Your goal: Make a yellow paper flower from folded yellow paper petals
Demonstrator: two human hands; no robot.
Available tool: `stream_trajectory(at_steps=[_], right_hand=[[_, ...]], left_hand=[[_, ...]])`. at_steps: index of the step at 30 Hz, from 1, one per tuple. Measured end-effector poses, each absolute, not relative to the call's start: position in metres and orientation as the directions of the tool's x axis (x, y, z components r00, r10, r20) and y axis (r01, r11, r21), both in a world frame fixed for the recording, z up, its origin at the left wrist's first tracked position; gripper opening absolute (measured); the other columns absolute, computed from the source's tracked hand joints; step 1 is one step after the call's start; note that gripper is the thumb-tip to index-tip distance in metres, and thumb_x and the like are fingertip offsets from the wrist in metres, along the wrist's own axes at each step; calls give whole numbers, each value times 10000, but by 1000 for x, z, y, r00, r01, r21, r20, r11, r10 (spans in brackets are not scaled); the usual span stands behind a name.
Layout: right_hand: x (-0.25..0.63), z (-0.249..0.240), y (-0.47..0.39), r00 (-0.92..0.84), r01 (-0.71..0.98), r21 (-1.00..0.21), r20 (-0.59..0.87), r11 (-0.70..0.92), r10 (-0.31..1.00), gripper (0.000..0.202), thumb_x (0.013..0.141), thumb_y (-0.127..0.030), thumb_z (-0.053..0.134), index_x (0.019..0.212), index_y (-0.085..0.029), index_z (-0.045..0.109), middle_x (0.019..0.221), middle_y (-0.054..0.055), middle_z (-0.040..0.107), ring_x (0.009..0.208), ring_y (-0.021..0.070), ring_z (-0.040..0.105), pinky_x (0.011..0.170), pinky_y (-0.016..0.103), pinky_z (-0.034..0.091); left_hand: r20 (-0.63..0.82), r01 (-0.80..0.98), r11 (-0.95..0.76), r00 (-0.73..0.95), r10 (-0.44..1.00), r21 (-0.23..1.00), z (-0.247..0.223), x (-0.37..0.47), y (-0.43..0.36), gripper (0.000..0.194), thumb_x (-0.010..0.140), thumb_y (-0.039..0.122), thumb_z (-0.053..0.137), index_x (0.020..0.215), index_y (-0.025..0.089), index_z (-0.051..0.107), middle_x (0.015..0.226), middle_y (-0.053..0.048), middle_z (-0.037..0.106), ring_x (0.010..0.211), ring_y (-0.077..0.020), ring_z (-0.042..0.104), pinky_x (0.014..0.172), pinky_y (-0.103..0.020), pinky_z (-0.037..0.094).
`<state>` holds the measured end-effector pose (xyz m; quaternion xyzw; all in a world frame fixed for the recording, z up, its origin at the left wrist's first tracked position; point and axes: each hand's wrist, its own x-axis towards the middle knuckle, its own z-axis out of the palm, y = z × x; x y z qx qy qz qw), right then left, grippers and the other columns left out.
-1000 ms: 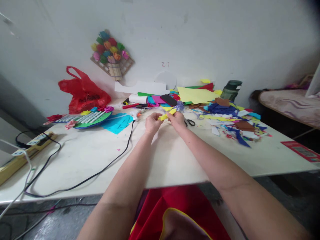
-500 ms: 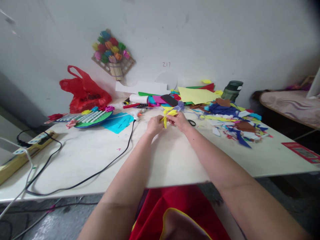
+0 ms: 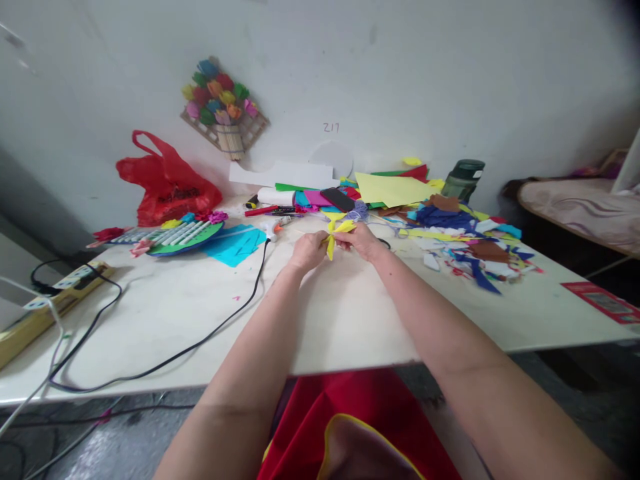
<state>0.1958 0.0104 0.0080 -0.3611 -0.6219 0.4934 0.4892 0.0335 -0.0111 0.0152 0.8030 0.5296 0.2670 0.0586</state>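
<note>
Between my two hands is a yellow paper flower (image 3: 332,230) with several pointed petals spreading outward. My left hand (image 3: 310,251) is closed on its left side. From the right, my right hand (image 3: 361,241) pinches one of the petals. The fingertips of both hands are partly hidden behind the flower and the knuckles. Both hands are held above the white table (image 3: 350,313). Just beyond the flower lies a ball of purple yarn (image 3: 358,212). Scissors (image 3: 384,244) show only a black handle loop beside my right hand.
A glue gun (image 3: 273,230) with a black cord lies left of my hands. Further left are blue paper (image 3: 235,245), a green decorated board (image 3: 193,239) and a red bag (image 3: 165,187). Paper scraps (image 3: 485,257) and a green bottle (image 3: 464,180) stand right; a power strip (image 3: 55,300) lies left.
My right hand has shifted slightly right and covers more of the scissors' handle. The yellow flower stays held in both hands, its petals nearly as before. The view has moved a little.
</note>
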Motion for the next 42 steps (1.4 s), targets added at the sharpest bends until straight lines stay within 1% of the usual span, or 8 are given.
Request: stream_trajectory(at_steps=[8, 15, 19, 23, 28, 31, 37, 42], right_hand=[[201, 5, 14, -318, -77, -978, 210, 196, 925, 316, 570, -383, 768, 611, -135, 578, 498, -24, 539, 407, 60, 430, 383, 208, 303], [193, 14, 6, -312, -17, -958, 278, 287, 909, 226, 596, -315, 707, 617, -159, 545, 488, -49, 489, 431, 68, 413, 387, 208, 313], [190, 11, 8, -365, 47, -942, 294, 333, 883, 168, 586, -268, 678, 633, -156, 561, 555, -36, 511, 474, 67, 405, 395, 201, 302], [187, 7, 12, -308, 140, -937, 266, 321, 913, 215, 575, -296, 699, 694, -149, 597, 581, -26, 546, 482, 73, 412, 401, 205, 286], [187, 8, 12, -333, 107, -922, 320, 373, 887, 325, 599, -387, 725, 797, -145, 637, 635, -22, 578, 456, 54, 385, 404, 212, 280], [188, 8, 12, -346, 114, -910, 340, 399, 874, 326, 641, -439, 700, 767, -144, 641, 610, -21, 570, 447, 53, 377, 398, 212, 283], [186, 7, 10, -288, 120, -913, 343, 389, 894, 323, 692, -466, 650, 622, -158, 582, 465, -54, 447, 424, 60, 379, 402, 204, 309], [180, 7, 6, -201, 149, -914, 346, 378, 916, 305, 669, -457, 665, 625, -166, 582, 463, -54, 464, 410, 59, 365, 390, 207, 286]], left_hand=[[290, 598, -520, 442, 849, 611, 23, 28, -17, 168, 779, 178, 416, 751, 164, 581, 656, -10, 656, 590, -108, 571, 605, -201, 419], [244, 597, -376, 293, 925, 708, 25, 31, -20, 168, 739, 185, 399, 602, 180, 496, 524, 6, 608, 493, -97, 532, 568, -203, 415], [203, 496, -284, 210, 956, 821, 25, 32, -20, 160, 706, 208, 429, 557, 181, 483, 479, 2, 578, 484, -107, 525, 566, -220, 417], [178, 394, -247, 204, 963, 886, 22, 30, -18, 135, 696, 214, 454, 589, 168, 521, 470, -4, 565, 463, -113, 508, 545, -235, 416], [201, 255, -284, 307, 930, 924, 19, 24, -16, 165, 731, 211, 451, 740, 129, 594, 506, -6, 570, 475, -107, 504, 541, -231, 413], [203, 223, -293, 354, 913, 930, 17, 21, -16, 199, 779, 262, 459, 798, 121, 598, 531, -8, 578, 491, -108, 513, 547, -230, 415], [232, 267, -345, 376, 897, 900, 17, 22, -17, 206, 803, 304, 501, 721, 130, 574, 568, -18, 595, 509, -97, 508, 558, -218, 409], [214, 299, -327, 355, 910, 896, 16, 25, -18, 164, 805, 276, 487, 708, 156, 542, 537, 2, 571, 471, -96, 489, 518, -214, 399]])
